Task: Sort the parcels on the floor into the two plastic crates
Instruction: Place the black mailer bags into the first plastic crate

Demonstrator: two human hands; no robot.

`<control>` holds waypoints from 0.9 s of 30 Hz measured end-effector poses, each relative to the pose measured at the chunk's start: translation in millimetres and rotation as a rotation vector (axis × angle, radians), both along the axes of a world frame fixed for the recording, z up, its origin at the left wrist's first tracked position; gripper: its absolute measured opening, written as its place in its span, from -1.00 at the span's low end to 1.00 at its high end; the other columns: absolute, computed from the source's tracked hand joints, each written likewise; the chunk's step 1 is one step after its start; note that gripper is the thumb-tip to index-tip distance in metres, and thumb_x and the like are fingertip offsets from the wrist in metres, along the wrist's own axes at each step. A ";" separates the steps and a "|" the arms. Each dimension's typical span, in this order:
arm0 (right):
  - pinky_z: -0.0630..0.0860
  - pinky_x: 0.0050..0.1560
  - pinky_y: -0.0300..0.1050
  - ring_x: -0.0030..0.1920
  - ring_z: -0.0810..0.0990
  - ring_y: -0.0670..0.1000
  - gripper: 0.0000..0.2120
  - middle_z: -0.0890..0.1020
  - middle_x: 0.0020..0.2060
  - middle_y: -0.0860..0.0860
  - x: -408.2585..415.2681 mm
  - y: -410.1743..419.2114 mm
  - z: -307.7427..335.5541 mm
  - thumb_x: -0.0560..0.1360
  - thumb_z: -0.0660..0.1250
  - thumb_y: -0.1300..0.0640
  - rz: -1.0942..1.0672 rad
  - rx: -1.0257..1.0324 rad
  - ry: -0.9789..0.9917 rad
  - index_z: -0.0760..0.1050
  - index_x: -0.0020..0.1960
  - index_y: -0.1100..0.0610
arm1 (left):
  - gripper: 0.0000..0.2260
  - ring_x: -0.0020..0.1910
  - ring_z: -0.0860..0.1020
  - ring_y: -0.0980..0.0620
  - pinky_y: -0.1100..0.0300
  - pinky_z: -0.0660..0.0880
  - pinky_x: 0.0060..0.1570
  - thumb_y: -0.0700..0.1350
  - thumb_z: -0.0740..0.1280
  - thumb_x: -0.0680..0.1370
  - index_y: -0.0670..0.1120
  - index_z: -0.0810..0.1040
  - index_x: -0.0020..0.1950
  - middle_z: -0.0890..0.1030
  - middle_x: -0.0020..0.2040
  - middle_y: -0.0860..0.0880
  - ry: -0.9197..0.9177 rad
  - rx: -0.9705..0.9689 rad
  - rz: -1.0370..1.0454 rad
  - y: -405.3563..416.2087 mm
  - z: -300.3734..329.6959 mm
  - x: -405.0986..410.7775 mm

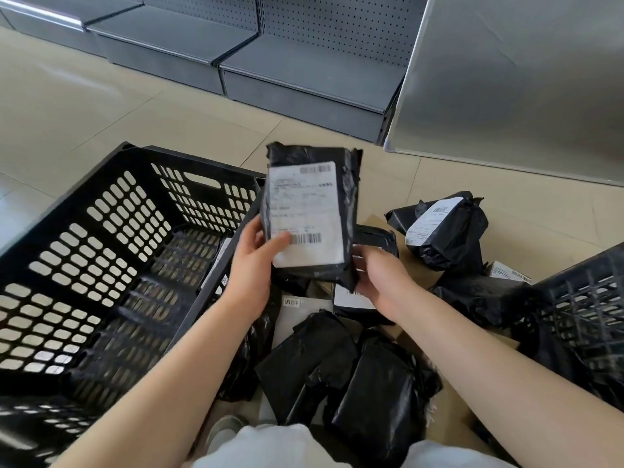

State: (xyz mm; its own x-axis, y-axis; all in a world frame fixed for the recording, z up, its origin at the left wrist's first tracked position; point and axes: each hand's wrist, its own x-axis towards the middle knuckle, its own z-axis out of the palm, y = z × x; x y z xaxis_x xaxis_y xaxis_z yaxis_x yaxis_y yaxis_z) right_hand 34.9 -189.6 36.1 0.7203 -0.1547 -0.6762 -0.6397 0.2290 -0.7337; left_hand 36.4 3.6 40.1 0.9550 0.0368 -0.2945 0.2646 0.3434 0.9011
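I hold a black plastic-wrapped parcel [312, 211] upright in front of me, its white shipping label facing me. My left hand [251, 265] grips its lower left corner, thumb across the label. My right hand [380, 276] grips its lower right corner from underneath. A large black perforated crate [101, 251] stands on the left with a parcel or two in its far corner. The second black crate [587, 309] is partly in view at the right edge. Several more black parcels [341, 366] lie on the floor between the crates.
A bulky black parcel with a label [445, 228] sits on the floor to the right. Grey metal shelving [297, 69] lines the back, and a grey metal panel [523, 86] rises at the right. Beige tiled floor [84, 106] lies beyond the left crate. My knees are at the bottom.
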 end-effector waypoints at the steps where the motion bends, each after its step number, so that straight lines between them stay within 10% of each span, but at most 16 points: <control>1: 0.65 0.05 0.07 0.05 0.67 0.18 -0.78 0.68 0.07 0.19 0.4 6.0 2.3 0.64 0.17 0.21 0.008 0.016 0.009 0.56 0.16 0.21 | -0.62 0.19 0.62 -0.02 0.00 0.57 0.17 -0.27 0.36 0.54 -0.01 0.46 0.32 0.64 0.19 -0.01 -0.012 -0.002 0.047 6.4 7.1 4.3; 13: 0.60 0.15 0.08 -0.01 0.61 0.02 -0.84 0.64 0.05 0.08 16.0 88.8 22.2 0.61 0.17 0.11 0.656 -0.390 -0.289 0.45 0.16 0.02 | -0.72 0.13 0.65 0.03 0.13 0.60 0.04 -0.10 0.26 0.64 -0.05 0.52 0.35 0.66 0.16 0.00 0.037 0.193 0.377 131.7 8.1 35.8; 18: 0.48 0.17 -0.06 0.11 0.51 0.01 -0.58 0.51 0.22 0.02 31.5 118.8 28.6 0.62 0.19 0.09 0.979 -0.631 -0.468 0.27 0.47 0.02 | -0.66 -0.05 0.64 0.14 0.27 0.54 -0.18 -0.04 0.22 0.64 -0.06 0.48 0.40 0.65 0.09 0.04 0.105 0.371 0.451 176.4 -20.0 45.5; 27: 0.10 0.52 0.15 0.60 -0.23 0.13 -0.46 -0.17 0.61 0.07 52.9 157.8 7.4 0.64 0.17 -0.10 1.055 -0.943 -0.532 0.17 0.53 0.10 | -0.72 0.00 0.55 -0.03 0.01 0.49 0.01 -0.03 0.15 0.62 -0.05 0.58 0.21 0.61 0.06 -0.04 0.239 0.668 0.506 238.8 -88.7 48.9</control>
State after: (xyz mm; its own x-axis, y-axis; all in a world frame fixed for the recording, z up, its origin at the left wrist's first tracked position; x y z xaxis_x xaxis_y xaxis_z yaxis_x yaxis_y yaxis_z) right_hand 87.9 -31.8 43.5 0.8964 0.3587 -0.2602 0.1740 -0.8249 -0.5378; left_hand 85.3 242.4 -48.5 0.6928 0.6763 -0.2504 0.4308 -0.1098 0.8957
